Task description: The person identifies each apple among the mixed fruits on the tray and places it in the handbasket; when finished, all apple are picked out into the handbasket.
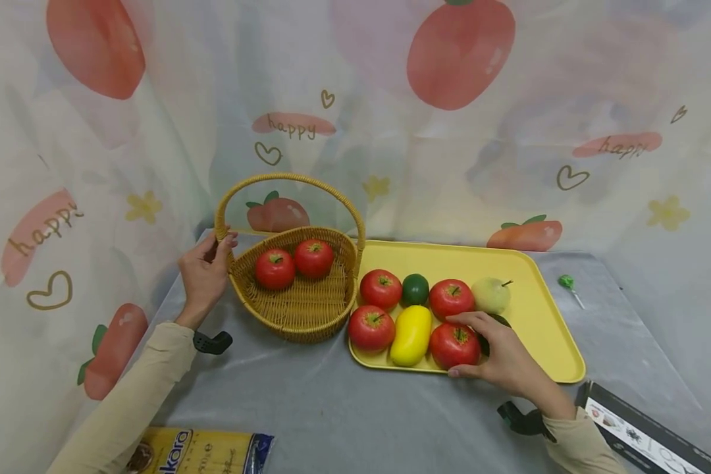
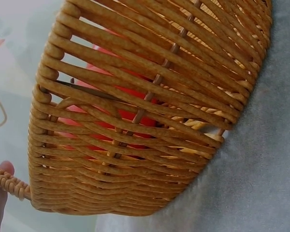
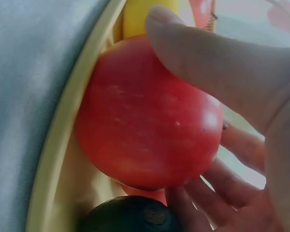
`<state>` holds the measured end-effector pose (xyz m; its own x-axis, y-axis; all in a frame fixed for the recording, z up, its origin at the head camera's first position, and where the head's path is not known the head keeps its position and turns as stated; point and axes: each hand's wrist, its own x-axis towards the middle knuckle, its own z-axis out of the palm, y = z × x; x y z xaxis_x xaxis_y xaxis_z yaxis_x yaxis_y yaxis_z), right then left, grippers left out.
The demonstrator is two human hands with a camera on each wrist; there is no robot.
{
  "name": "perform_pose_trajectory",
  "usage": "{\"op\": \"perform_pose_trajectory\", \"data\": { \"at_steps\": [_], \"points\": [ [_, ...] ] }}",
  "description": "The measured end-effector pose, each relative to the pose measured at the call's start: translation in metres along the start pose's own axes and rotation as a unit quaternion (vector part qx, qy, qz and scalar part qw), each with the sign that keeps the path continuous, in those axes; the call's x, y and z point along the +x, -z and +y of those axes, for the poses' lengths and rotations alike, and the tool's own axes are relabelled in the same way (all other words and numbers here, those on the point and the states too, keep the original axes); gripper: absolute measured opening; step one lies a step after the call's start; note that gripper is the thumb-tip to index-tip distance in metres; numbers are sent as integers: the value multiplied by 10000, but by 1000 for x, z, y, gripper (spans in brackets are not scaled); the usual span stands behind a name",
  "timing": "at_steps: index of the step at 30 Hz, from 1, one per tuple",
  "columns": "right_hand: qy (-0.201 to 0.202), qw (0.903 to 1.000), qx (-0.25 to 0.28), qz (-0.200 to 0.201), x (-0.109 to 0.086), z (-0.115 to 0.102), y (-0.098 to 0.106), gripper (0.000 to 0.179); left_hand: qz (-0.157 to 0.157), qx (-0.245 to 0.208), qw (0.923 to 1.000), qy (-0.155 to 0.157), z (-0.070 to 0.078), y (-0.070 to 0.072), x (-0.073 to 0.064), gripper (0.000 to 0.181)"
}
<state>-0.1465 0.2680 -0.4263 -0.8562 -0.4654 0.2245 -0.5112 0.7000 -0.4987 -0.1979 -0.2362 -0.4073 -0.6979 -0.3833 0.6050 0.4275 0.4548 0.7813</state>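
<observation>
Red apple (image 1: 453, 347) gripped in the curled right hand (image 1: 503, 352)
From afar I see the left hand (image 1: 206, 271) pinching the basket handle (image 1: 290, 176).

A wicker basket (image 1: 299, 317) of coarse, ridged strands shows a low sheen, while a red apple (image 3: 140, 111) gleams smooth and glossy with pale surface streaks. The yellow mango (image 1: 411, 337) has a smooth, satiny skin; the yellow tray (image 1: 548, 329) looks like smooth plastic. Soft-looking, fine-textured cloth makes up the grey tablecloth (image 1: 343, 415), and what looks like shiny plastic film wraps the yellow packet (image 1: 213, 454).
</observation>
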Motion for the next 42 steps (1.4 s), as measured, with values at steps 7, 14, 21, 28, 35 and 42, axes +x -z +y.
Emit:
{"op": "perform_pose_trajectory", "data": {
  "at_steps": [7,14,21,28,35,42],
  "points": [
    [171,9998,-94,54,4,-1,0,88,19,-7,10000,3,5,3,0,25],
    [118,9991,364,183,3,0,1,81,-27,-77,10000,-29,2,3,-1,24],
    [-643,9832,1696,227,0,-14,18,71,-106,-50,9999,39,4,1,0,26],
    [-1014,9634,2479,94,12,-27,25,65,-25,49,10000,-3,2,3,0,25],
    [-488,9457,3213,-74,23,-22,16,65,-63,25,10000,-65,1,2,-1,25],
    [12,9262,3768,-131,36,-25,3,61,-72,35,9999,-124,0,2,0,26]
  ]
}}
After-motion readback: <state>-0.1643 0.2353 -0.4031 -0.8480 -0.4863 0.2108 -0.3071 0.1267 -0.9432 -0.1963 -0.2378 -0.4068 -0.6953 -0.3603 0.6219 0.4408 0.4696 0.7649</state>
